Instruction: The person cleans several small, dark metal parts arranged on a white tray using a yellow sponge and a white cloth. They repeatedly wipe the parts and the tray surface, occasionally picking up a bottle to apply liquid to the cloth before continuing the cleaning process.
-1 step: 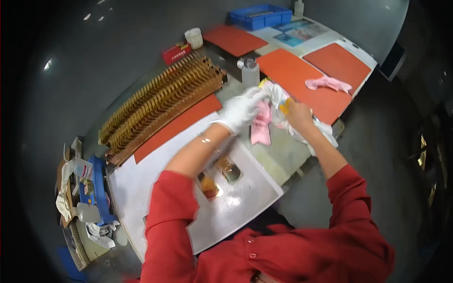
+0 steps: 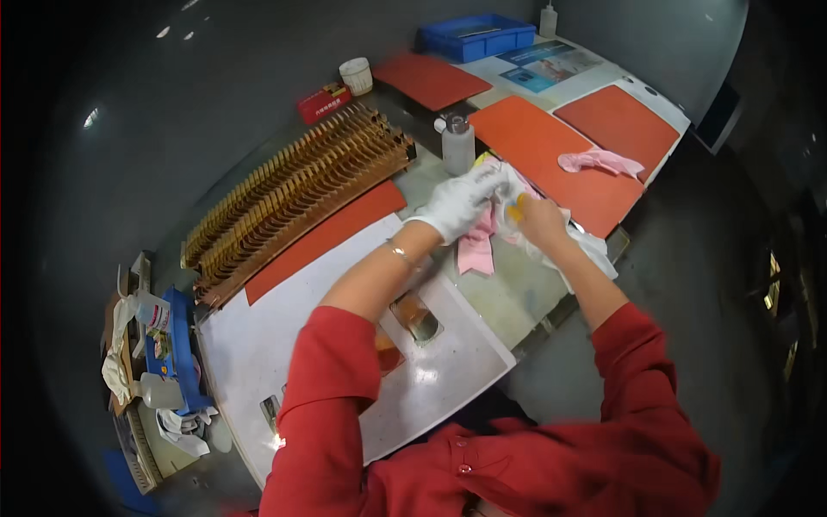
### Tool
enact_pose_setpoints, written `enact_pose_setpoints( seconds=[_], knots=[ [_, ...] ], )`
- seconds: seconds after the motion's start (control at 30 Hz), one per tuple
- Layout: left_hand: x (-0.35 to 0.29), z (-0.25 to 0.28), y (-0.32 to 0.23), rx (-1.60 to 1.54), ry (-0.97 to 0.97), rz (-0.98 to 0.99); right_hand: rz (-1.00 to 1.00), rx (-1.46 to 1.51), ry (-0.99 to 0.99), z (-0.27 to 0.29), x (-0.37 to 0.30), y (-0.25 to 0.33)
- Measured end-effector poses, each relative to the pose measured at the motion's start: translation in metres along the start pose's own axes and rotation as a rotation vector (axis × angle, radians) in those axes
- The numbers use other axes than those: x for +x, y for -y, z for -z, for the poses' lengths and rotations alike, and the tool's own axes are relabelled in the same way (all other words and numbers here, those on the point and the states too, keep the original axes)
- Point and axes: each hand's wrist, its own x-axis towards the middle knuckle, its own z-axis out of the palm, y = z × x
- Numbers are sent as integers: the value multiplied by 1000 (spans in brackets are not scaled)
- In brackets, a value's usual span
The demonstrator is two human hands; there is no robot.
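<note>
My left hand [image 2: 457, 203], in a white glove, reaches over a pink cloth [image 2: 476, 252] near the bottle. Its fingers are bent together; what they hold is too small or hidden to make out. Close beside it on the right is my bare right hand [image 2: 543, 226], with yellow covers on its fingertips. Those fingers are closed at a crumpled white cloth [image 2: 590, 250], which spreads out under and beyond the hand. A clear squeeze bottle [image 2: 458, 146] with a dark neck stands just past my left hand.
A rack of brass-coloured slots [image 2: 297, 194] runs along the left. Nearer me, a white board [image 2: 448, 379] carries small shiny plates [image 2: 418, 319]. Orange mats [image 2: 543, 146], a second pink cloth [image 2: 601, 162] and a blue tray [image 2: 478, 36] lie farther off. A blue bin [image 2: 183, 349] stands left.
My left hand and forearm have shifted slightly right, covering more of one plate and baring a slot at the board's left. My right hand stays nearly in place, turned a little.
</note>
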Motion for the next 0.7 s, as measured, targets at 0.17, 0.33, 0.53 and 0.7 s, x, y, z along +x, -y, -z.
enact_pose_setpoints(
  seconds=[0.17,0.33,0.53,0.7],
  knots=[
    [59,-70,54,203,-30,-287,32,-24,45,-14,17,-20],
    [48,-76,44,193,-98,-116,68,-19,219,-6,-8,-10],
    [57,-73,74,271,118,-113,111,-48,316,-11,-26,-11],
    [-6,15,-13,95,-10,238,123,-115,210,1,-36,-26]
  ],
)
